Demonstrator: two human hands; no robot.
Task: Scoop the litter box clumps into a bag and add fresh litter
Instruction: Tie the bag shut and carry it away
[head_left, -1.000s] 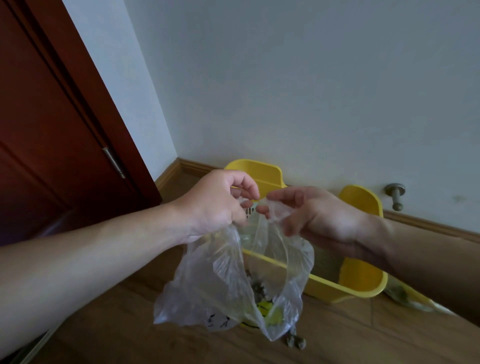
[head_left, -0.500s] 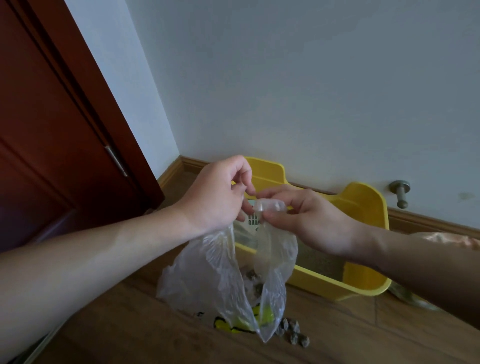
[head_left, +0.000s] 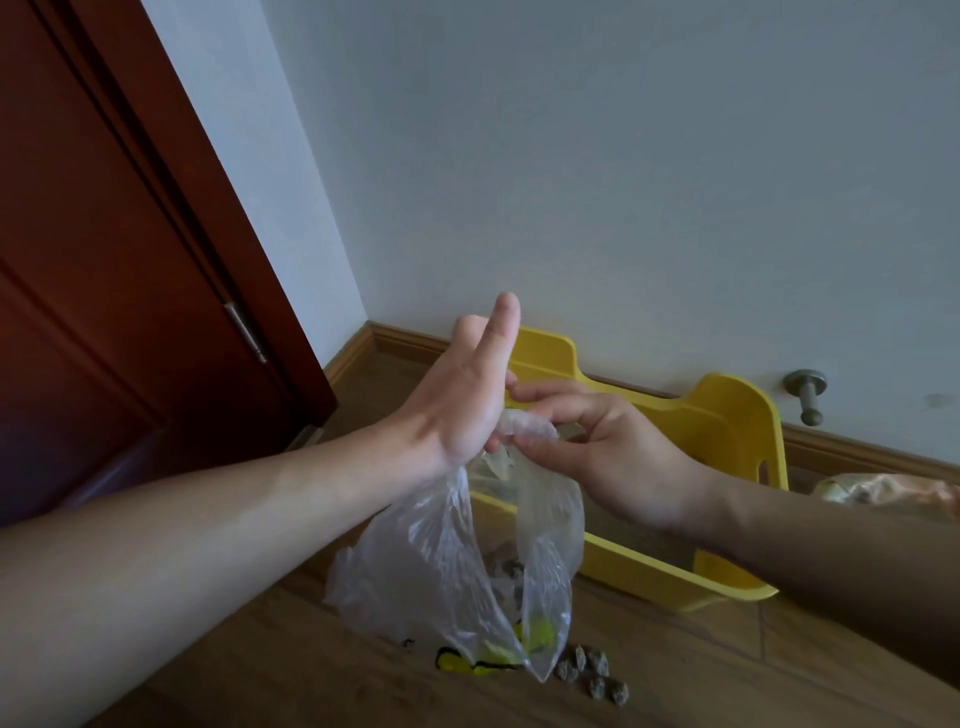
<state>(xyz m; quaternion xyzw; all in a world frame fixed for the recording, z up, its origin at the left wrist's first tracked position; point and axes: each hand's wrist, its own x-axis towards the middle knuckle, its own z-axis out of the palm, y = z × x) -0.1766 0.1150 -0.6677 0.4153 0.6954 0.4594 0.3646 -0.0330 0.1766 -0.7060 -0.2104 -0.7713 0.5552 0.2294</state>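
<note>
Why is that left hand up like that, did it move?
Yes. The left hand has opened flat, its fingers now pointing up past the yellow litter box rim toward the wall. Earlier they were curled, pinching the bag.

We are in a home, in the corner of a room. We see a wooden floor (head_left: 291, 670), a plain pale wall (head_left: 623, 171) with a wooden skirting board (head_left: 410, 340), a dark red wooden door (head_left: 104, 260) with its hinge (head_left: 244, 332), a metal door stopper (head_left: 808, 395), and a yellow litter box (head_left: 727, 415) on the floor
</note>
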